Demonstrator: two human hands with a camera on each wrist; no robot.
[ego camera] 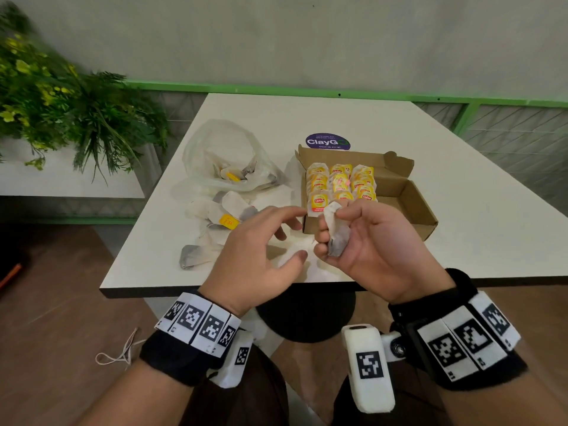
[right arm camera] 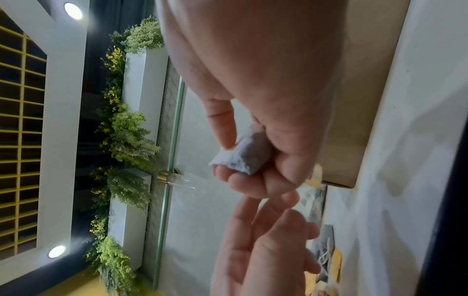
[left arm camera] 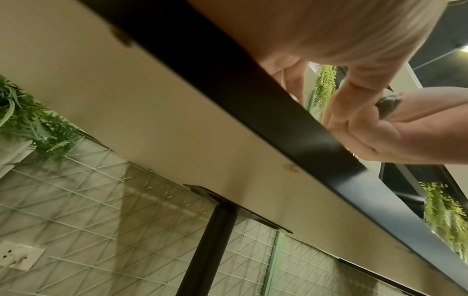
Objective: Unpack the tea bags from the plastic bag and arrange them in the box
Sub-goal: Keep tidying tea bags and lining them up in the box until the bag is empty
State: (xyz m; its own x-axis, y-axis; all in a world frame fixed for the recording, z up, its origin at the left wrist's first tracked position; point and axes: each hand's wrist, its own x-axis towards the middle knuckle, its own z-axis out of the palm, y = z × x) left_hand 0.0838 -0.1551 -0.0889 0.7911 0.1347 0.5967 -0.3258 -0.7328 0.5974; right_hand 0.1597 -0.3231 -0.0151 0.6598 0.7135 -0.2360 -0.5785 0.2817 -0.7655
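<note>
Head view: right hand (ego camera: 365, 238) pinches a tea bag (ego camera: 336, 232) just before the cardboard box (ego camera: 408, 195); left hand (ego camera: 261, 244) hovers empty, loosely spread. Flatten it, then slot it upright beside the filled rows.

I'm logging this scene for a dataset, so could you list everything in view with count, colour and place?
table: one, white, under everything
cardboard box: one, brown, open, right of centre
tea bags in box: several rows, yellow tags, left part of the box
plastic bag: one, clear, left of the box, a few tea bags inside
loose tea bags: several, white and grey, on the table in front of the plastic bag
sticker: one, purple, behind the box
plants: green and yellow, far left
held tea bag: one, white and grey, in right hand
left hand: holds nothing
right hand: grips the held tea bag
</note>
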